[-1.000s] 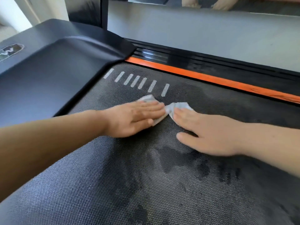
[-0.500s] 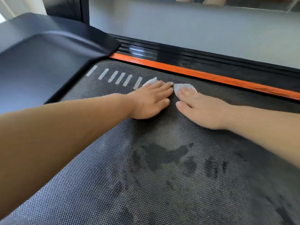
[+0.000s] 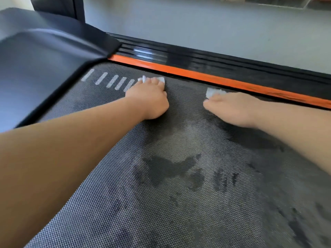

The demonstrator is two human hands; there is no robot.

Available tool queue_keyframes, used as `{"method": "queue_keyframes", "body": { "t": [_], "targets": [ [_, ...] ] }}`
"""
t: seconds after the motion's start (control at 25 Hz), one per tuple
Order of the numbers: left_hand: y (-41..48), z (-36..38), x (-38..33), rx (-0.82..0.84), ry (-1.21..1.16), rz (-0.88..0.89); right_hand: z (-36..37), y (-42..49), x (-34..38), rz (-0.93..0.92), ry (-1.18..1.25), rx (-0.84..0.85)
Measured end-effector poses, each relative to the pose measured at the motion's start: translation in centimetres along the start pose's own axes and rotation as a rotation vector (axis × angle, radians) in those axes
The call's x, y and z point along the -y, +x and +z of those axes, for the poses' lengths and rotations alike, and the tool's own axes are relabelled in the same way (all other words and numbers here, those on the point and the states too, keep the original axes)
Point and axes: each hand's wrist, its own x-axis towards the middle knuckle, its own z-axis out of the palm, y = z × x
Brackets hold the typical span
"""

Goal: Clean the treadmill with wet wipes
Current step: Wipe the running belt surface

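left wipe (image 3: 162, 80) under left hand (image 3: 148, 100), right wipe (image 3: 212, 91) under right hand (image 3: 232, 110), rail (image 3: 152, 53) blurred

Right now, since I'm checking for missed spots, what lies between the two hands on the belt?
Only bare treadmill belt, dark and textured, lies between the left hand and the right hand, as the head view shows.

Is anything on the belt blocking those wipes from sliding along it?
Nothing visible does. Left hand presses the left wipe, right hand the right wipe, on the belt by the orange strip; only damp patches lie nearby.
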Motion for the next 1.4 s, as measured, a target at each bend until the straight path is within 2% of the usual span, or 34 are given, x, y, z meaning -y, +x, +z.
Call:
{"method": "queue_keyframes", "body": {
  "t": [0.16,0.32,0.44,0.52,0.64,0.84,0.92,1.04,1.08,1.28,1.32,1.4],
  "targets": [
    [-4.3,-0.5,-0.8,0.104,0.083,0.048,-0.1,-5.7,-0.4,0.009,-0.105,0.108],
    [-5.5,0.0,-1.4,0.128,0.176,0.198,1.0,-6.5,-1.0,-0.009,-0.014,0.188],
    [-2.9,-0.1,-2.0,0.102,0.084,0.252,1.2,-3.7,-1.2,-0.045,0.052,0.149],
    [-1.4,0.2,-3.3,0.084,0.049,0.217,1.5,-1.8,-1.9,-0.059,0.014,0.119],
    [-1.6,0.7,-4.6,0.079,-0.02,0.16,1.9,0.3,-1.6,0.015,0.027,0.087],
    [-7.0,2.7,-2.4,-0.006,-0.032,0.328,3.0,0.9,-2.4,0.033,0.059,0.026],
    [-7.3,3.0,0.2,-0.027,-0.039,0.242,3.5,0.7,-2.5,0.005,0.026,-0.011],
    [-5.9,2.4,2.4,0.001,-0.085,-0.057,4.2,0.6,-2.8,-0.017,0.011,-0.047],
    [-6.0,2.4,1.9,0.002,-0.098,-0.069,4.4,0.5,-2.7,-0.024,-0.002,-0.055],
    [-12.0,3.6,-3.0,0.041,-0.05,0.382,5.0,-1.8,-2.3,-0.038,0.035,-0.094],
    [-12.3,3.6,-2.4,0.045,-0.051,0.401,5.1,-2.9,-2.3,-0.072,0.025,-0.105],
    [-12.2,3.4,-1.4,0.041,-0.07,0.28,5.1,-5.8,-1.8,-0.148,0.052,-0.082]
  ]
}}
